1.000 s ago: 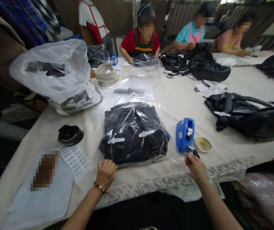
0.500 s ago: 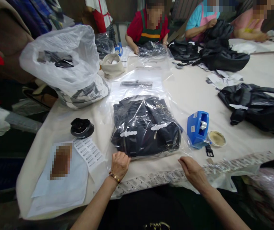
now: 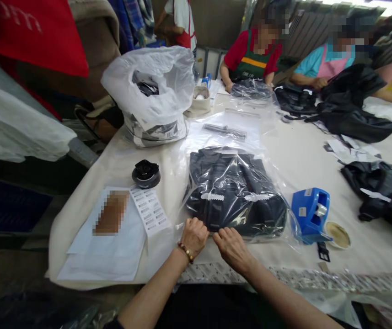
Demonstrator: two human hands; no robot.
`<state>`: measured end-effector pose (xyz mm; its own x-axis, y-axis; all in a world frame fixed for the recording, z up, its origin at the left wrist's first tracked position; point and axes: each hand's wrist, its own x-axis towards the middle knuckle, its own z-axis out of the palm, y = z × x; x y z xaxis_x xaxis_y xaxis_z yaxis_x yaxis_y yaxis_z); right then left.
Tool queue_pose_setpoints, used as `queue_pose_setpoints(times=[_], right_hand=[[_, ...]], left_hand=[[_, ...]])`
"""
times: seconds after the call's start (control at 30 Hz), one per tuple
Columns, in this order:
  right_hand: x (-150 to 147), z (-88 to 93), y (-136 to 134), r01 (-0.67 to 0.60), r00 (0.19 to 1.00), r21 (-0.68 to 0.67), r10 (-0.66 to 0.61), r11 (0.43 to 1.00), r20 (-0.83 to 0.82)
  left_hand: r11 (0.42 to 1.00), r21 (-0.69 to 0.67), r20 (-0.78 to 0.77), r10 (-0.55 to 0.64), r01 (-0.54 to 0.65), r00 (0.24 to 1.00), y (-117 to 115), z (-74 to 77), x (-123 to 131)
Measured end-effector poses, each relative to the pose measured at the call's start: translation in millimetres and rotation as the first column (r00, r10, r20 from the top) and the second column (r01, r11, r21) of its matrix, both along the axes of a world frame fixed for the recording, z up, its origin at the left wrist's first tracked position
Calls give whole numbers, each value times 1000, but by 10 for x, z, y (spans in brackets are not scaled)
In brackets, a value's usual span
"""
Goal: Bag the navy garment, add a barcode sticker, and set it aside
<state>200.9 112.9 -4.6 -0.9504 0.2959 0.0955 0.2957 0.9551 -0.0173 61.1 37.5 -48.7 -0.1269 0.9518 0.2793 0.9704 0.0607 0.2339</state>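
A black bag (image 3: pixel 237 192) with two white paper-like tags on its straps lies flat on the table inside a clear plastic bag (image 3: pixel 295 224). At the near edge of this plastic, my left hand (image 3: pixel 195 238) is closed, knuckles up, at the lower left corner of the black bag. Close beside it, my right hand (image 3: pixel 233 250) is also closed, its fingertips pinching the same plastic edge. The fold between the fingers is mostly hidden. To the right stands a blue tape dispenser (image 3: pixel 308 212), with a small round dish (image 3: pixel 338 235) and a black buckle (image 3: pixel 323 251) near it.
A label sheet (image 3: pixel 151 208), white papers (image 3: pixel 106 256) and a black round container (image 3: pixel 146 173) lie on the left. Behind them stands a stuffed white plastic sack (image 3: pixel 154 96). More black bags (image 3: pixel 384 192) lie right. Co-workers (image 3: pixel 254 55) sit across the table (image 3: pixel 305 151).
My right hand has moved left along the plastic's near edge, from near the right corner to beside my left hand. The view has turned left. The black bag stays flat.
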Motion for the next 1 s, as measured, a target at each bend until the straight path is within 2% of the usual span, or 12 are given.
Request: queue_pose_setpoints(times=[0.17,0.37,0.77,1.0], right_hand=[[-83,-49,-7,-29,999,80,26,996,47],[-174,-57,-32,17,991,112,-31,994,127],[-375,25,-40,233,922,3,-222,973,318],[-382,81,-16,299,893,-69,-254,952,372]], left_hand=[[1000,-8,38,-6,6,999,2,-13,4],[1000,-15,57,-10,11,998,-4,-27,6],[998,19,44,-64,63,997,-44,-19,-43],[998,25,28,-64,63,998,-46,1,-50]])
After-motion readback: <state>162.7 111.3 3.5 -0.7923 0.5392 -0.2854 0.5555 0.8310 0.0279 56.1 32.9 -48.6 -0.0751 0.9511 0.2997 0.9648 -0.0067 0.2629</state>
